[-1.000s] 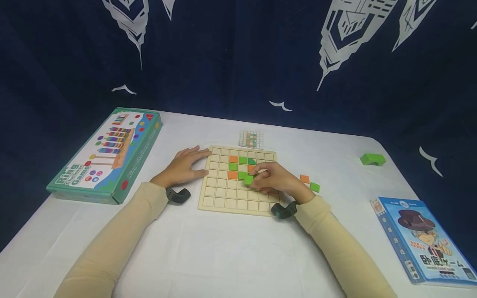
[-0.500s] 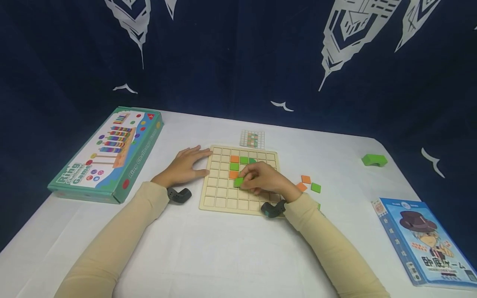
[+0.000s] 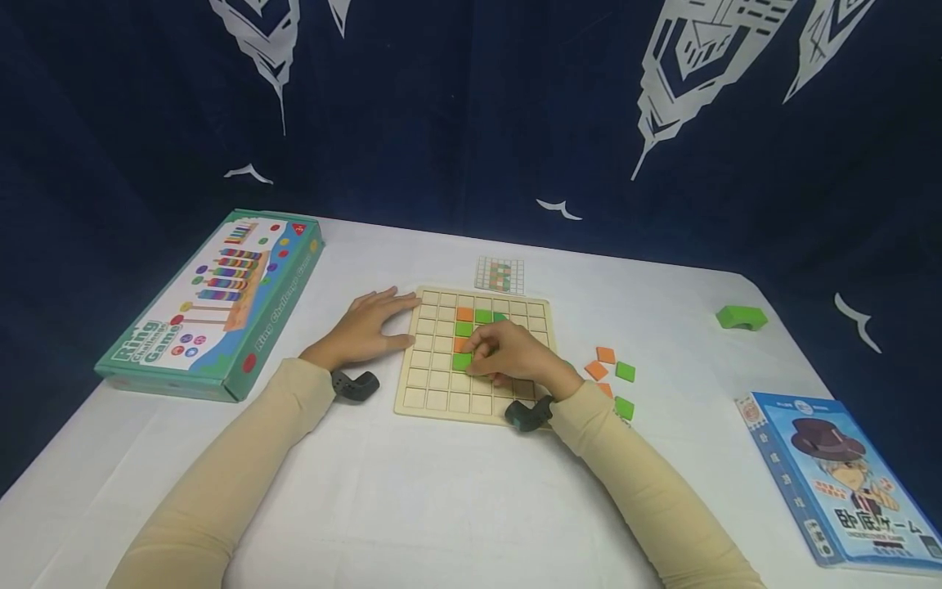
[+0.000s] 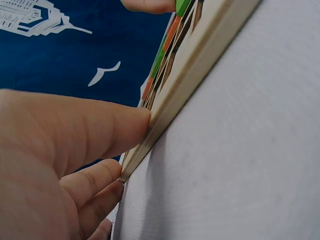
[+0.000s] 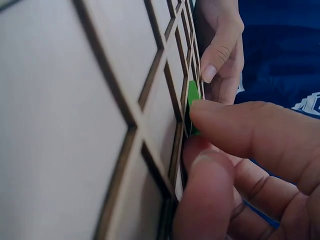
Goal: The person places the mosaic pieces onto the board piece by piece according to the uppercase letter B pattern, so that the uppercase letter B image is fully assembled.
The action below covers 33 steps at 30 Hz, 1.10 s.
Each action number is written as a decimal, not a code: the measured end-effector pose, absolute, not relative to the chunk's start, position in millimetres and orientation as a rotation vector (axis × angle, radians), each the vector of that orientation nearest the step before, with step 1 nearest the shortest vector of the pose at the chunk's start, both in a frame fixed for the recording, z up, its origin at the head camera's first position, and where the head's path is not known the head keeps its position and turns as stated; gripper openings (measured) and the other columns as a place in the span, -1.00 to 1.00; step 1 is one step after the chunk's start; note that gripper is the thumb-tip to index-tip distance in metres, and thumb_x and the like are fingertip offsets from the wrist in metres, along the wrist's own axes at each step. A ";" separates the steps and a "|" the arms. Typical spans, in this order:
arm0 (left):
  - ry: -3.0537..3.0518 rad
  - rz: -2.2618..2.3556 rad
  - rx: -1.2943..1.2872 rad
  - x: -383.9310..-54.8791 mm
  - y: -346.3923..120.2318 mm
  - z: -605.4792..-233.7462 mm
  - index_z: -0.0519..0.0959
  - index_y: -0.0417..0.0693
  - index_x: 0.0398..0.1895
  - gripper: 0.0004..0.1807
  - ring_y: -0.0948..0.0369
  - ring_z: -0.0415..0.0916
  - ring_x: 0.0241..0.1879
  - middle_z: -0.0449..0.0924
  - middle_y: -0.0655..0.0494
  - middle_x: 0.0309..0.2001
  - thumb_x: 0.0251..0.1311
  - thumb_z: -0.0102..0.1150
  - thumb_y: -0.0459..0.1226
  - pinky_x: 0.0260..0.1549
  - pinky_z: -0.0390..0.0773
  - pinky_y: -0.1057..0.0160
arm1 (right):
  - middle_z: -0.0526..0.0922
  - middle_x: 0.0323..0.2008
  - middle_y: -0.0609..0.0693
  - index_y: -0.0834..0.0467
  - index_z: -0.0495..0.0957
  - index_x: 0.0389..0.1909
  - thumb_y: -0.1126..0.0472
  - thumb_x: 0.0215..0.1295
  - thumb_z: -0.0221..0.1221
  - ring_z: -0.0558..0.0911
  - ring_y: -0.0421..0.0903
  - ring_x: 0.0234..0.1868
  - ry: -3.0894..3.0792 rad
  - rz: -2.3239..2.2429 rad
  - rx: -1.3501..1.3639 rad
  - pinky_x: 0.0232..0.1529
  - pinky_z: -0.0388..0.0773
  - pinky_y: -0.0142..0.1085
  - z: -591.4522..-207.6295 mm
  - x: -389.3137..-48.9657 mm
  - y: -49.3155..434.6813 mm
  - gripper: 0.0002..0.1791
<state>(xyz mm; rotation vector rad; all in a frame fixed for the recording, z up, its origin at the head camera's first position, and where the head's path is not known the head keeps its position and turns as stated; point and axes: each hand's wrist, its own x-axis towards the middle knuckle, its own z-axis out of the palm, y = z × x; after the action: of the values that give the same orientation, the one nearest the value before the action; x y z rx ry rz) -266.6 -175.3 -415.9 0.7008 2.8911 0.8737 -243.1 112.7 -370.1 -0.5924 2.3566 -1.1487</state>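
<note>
A pale wooden grid board point(image 3: 434, 401) lies on the table, with orange and green square tiles set in some of its cells. My right hand point(image 3: 515, 356) pinches a green square tile point(image 3: 461, 361) between thumb and finger, just below the column of tiles on the board. In the right wrist view this green tile point(image 5: 193, 97) stands tilted against a cell. My left hand point(image 3: 364, 331) is spread at the board's left side, and its thumb and fingertips touch the board's edge point(image 4: 175, 95) in the left wrist view. The right hand hides part of the tiled area.
Several loose orange and green tiles point(image 3: 625, 372) lie right of the board. Behind it is a small printed grid card point(image 3: 500, 275). A ring game box point(image 3: 213, 303) stands left, a green arch block point(image 3: 741, 316) far right, and a blue game box point(image 3: 846, 474) front right.
My right hand has moved left across the board with the green tile, from the middle columns to the cell under the left orange tile. The left hand stays at the board's edge.
</note>
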 end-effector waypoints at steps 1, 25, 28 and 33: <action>2.892 0.873 0.701 -266.5 -175.1 -415.5 0.34 -0.11 0.65 -0.20 -0.13 -0.07 0.72 0.23 -0.06 0.67 0.39 0.27 -0.09 0.68 -0.23 -0.18 | 0.71 -0.43 -0.03 0.35 0.68 0.01 0.40 0.31 0.42 0.58 -0.20 -0.60 2.359 -1.146 -0.597 -0.47 0.64 -0.39 -370.1 -243.1 112.6 -0.72; 2.890 0.871 0.687 -265.1 -172.6 -414.3 0.34 -0.09 0.66 -0.21 -0.13 -0.08 0.72 0.22 -0.05 0.68 0.40 0.27 -0.09 0.68 -0.23 -0.18 | 0.71 -0.27 0.02 0.42 0.63 0.23 0.37 0.52 0.25 0.58 -0.15 -0.45 2.140 -1.411 -0.597 -0.39 0.66 -0.38 -371.9 -248.2 156.7 -0.65; 2.888 0.870 0.684 -265.0 -173.2 -414.1 0.33 -0.09 0.66 -0.21 -0.13 -0.08 0.72 0.21 -0.05 0.68 0.41 0.27 -0.09 0.68 -0.23 -0.18 | 0.75 -0.18 0.02 0.40 0.63 0.25 0.31 0.52 0.28 0.60 -0.14 -0.42 2.174 -1.438 -0.561 -0.36 0.67 -0.37 -369.9 -249.4 170.4 -0.63; 2.888 0.864 0.690 -265.9 -173.8 -415.1 0.33 -0.08 0.66 -0.21 -0.13 -0.09 0.72 0.21 -0.06 0.68 0.41 0.27 -0.09 0.68 -0.22 -0.19 | 0.76 -0.17 0.08 0.38 0.61 0.29 0.26 0.55 0.27 0.58 -0.14 -0.41 2.233 -1.482 -0.483 -0.33 0.65 -0.35 -367.4 -251.2 196.1 -0.59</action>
<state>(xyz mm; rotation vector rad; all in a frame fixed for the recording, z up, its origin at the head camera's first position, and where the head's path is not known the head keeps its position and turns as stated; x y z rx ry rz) -265.9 -173.8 -415.1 0.6900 2.8882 0.8639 -251.2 196.1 -367.4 -0.4826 2.2333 -1.4819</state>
